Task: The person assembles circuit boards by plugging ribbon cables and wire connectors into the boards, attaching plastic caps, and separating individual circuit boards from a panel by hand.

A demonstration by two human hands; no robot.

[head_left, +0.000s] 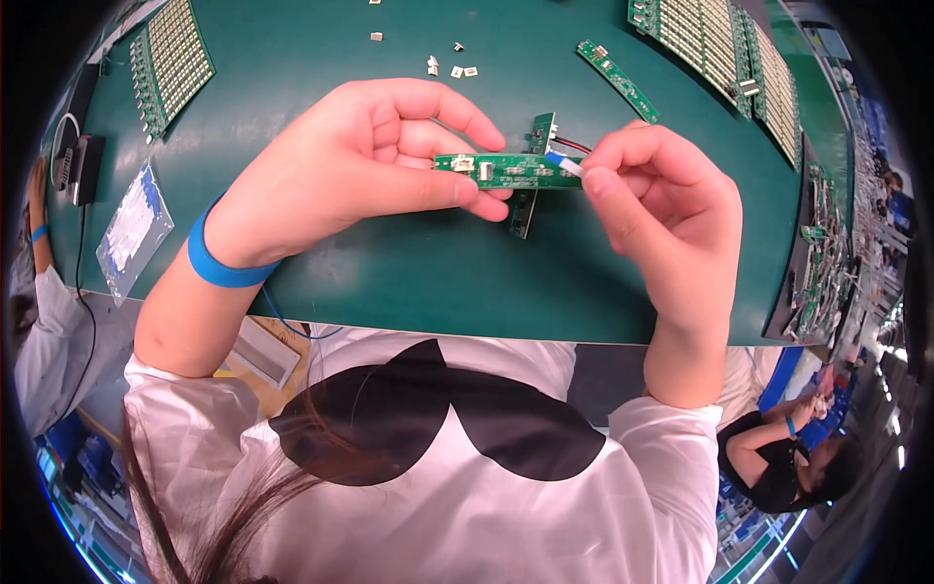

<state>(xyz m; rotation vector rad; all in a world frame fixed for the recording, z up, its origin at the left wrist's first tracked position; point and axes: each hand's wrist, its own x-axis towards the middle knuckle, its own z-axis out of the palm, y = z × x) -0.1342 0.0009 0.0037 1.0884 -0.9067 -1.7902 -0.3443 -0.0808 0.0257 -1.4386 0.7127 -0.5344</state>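
My left hand [355, 161] pinches the left end of a narrow green circuit board [501, 170] between thumb and fingers, above the table. At the board's right end, my right hand [671, 200] pinches a short white flat ribbon cable [569, 166] with a blue tip; its fingers also meet the board's end. Crosswise behind the held board is another narrow circuit board [522, 216], partly hidden by it. A red and black wire pair [572, 144] runs from there toward my right fingers. Whether the cable's tip sits in a connector is too small to tell.
Several small pale parts [457, 71] and a loose circuit board [618, 80] lie on the green table [438, 282]. Board panels stand at far left [173, 68] and far right [696, 44]. A clear bag [136, 229] lies left; a tray of boards [817, 263] stands right.
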